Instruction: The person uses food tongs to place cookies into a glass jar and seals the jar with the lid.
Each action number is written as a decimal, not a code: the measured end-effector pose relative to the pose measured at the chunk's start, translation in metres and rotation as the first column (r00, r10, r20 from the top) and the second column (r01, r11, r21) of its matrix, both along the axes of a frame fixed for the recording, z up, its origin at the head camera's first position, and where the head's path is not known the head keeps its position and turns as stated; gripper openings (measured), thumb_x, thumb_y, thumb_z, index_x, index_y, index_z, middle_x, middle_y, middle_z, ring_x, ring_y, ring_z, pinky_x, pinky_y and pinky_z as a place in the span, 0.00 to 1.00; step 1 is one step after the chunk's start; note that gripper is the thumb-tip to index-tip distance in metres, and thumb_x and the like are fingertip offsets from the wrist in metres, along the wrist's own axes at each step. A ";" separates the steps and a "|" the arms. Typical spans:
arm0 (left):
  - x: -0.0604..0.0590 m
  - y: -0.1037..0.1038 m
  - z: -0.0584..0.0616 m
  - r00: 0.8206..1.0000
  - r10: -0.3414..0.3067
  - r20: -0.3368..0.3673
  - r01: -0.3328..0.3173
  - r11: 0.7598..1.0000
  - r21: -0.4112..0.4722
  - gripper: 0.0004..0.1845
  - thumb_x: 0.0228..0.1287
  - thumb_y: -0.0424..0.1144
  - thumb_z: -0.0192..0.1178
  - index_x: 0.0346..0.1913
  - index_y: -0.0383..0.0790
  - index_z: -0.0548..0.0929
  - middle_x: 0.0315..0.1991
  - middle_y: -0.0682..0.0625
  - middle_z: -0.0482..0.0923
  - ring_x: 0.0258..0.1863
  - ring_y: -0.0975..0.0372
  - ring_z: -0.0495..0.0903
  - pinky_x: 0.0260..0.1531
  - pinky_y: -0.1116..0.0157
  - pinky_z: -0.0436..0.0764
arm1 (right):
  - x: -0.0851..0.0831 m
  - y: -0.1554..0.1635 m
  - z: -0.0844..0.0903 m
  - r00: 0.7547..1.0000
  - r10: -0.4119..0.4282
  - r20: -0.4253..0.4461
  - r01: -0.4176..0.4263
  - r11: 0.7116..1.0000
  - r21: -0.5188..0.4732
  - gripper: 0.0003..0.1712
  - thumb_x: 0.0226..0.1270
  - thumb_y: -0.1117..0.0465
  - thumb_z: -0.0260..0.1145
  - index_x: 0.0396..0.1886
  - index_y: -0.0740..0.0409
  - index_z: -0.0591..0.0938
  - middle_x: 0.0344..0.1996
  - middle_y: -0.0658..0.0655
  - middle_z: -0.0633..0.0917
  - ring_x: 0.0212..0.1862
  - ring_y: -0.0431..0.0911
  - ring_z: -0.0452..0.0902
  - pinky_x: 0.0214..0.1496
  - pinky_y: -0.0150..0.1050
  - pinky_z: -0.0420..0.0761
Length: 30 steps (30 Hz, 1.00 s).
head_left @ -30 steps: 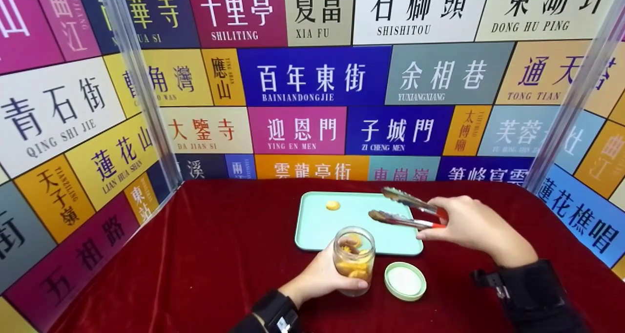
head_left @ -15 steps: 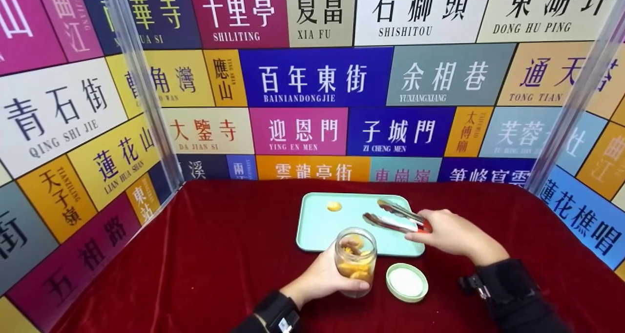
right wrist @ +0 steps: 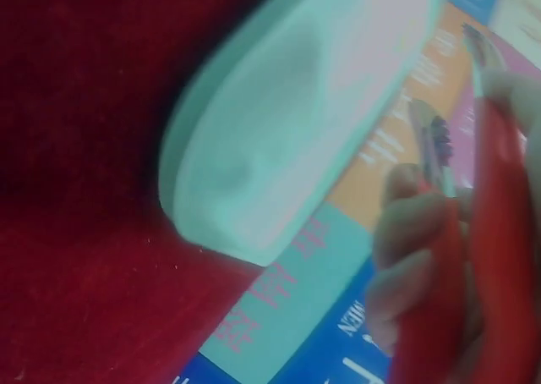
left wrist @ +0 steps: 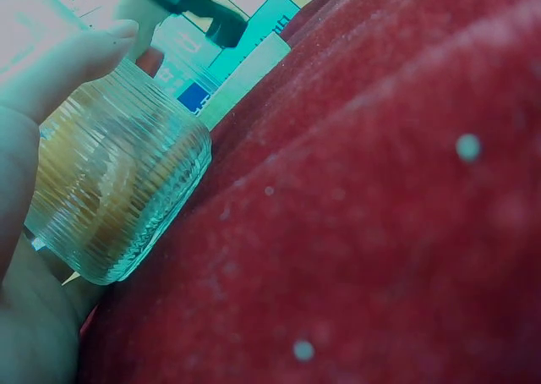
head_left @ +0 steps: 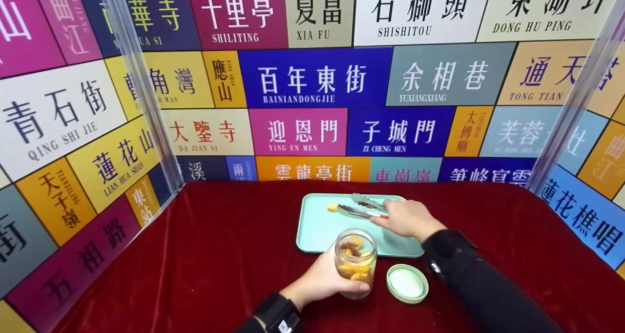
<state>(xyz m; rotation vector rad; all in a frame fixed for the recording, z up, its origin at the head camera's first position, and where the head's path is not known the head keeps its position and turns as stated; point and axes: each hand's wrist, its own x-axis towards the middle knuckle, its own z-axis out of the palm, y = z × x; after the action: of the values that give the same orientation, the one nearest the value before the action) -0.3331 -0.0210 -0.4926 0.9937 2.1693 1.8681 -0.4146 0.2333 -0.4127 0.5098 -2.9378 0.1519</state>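
Observation:
My left hand (head_left: 322, 277) grips a ribbed glass jar (head_left: 355, 262) with orange pieces inside, standing on the red cloth in front of a mint green tray (head_left: 317, 225). The left wrist view shows the jar (left wrist: 110, 198) close up against my palm (left wrist: 25, 147). My right hand (head_left: 407, 218) holds metal tongs (head_left: 364, 207) with red handles over the tray. Their tips reach a small yellow-orange piece (head_left: 333, 207) at the tray's far left. In the right wrist view my fingers (right wrist: 414, 257) curl round the red handles (right wrist: 494, 232), with the tray (right wrist: 287, 122) behind.
A round green lid (head_left: 407, 283) lies upturned on the red cloth (head_left: 219, 255) just right of the jar. Coloured sign panels (head_left: 312, 79) wall in the table on three sides, with clear posts (head_left: 141, 89) at the corners.
My right hand has carried the tongs leftward and farther over the tray, until their tips meet the yellow-orange piece. The left hand and the jar stay where they were.

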 end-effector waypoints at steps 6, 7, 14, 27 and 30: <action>0.000 0.001 -0.001 1.000 -0.003 0.007 0.003 1.000 -0.002 0.47 0.49 0.38 0.85 0.72 0.41 0.71 0.58 0.56 0.84 0.58 0.63 0.83 0.67 0.64 0.76 | -0.014 -0.020 -0.005 1.000 -0.017 -0.018 0.017 0.999 0.037 0.30 0.75 0.36 0.65 0.37 0.61 0.82 0.32 0.61 0.86 0.43 0.61 0.85 0.50 0.59 0.85; 0.000 0.001 -0.001 1.000 -0.007 0.009 0.007 1.000 0.002 0.47 0.50 0.38 0.85 0.72 0.41 0.71 0.58 0.56 0.84 0.58 0.63 0.83 0.67 0.64 0.75 | -0.016 -0.023 -0.005 1.000 -0.025 -0.012 0.026 0.999 0.044 0.30 0.75 0.36 0.65 0.38 0.62 0.83 0.34 0.62 0.87 0.45 0.61 0.85 0.52 0.59 0.85; 0.000 0.000 0.000 1.000 -0.018 0.000 0.018 1.000 0.014 0.49 0.50 0.37 0.85 0.73 0.37 0.69 0.58 0.55 0.84 0.59 0.63 0.83 0.68 0.64 0.75 | -0.022 -0.040 -0.006 0.999 -0.053 -0.012 0.054 0.994 0.092 0.31 0.76 0.36 0.64 0.42 0.63 0.85 0.45 0.68 0.89 0.48 0.62 0.86 0.50 0.59 0.86; -0.001 0.001 -0.001 0.999 -0.033 0.011 0.032 0.999 0.024 0.49 0.51 0.37 0.84 0.75 0.37 0.69 0.58 0.55 0.84 0.59 0.62 0.83 0.68 0.63 0.75 | -0.022 -0.050 -0.010 0.998 -0.024 -0.056 0.029 0.995 0.096 0.27 0.76 0.41 0.68 0.37 0.64 0.84 0.36 0.66 0.88 0.41 0.61 0.86 0.40 0.56 0.87; -0.002 0.001 -0.002 1.000 -0.026 0.017 0.025 1.000 0.013 0.49 0.50 0.38 0.85 0.74 0.39 0.69 0.59 0.55 0.83 0.59 0.63 0.83 0.68 0.64 0.76 | -0.020 -0.050 -0.011 0.996 -0.007 -0.094 0.018 0.993 0.119 0.26 0.75 0.42 0.69 0.37 0.65 0.84 0.34 0.66 0.87 0.39 0.61 0.87 0.38 0.56 0.87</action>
<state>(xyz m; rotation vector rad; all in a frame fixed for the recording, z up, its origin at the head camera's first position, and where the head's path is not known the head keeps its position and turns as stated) -0.3348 -0.0202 -0.4943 0.9994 2.1277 1.8748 -0.4349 0.1830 -0.4235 0.5006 -2.8700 -0.0483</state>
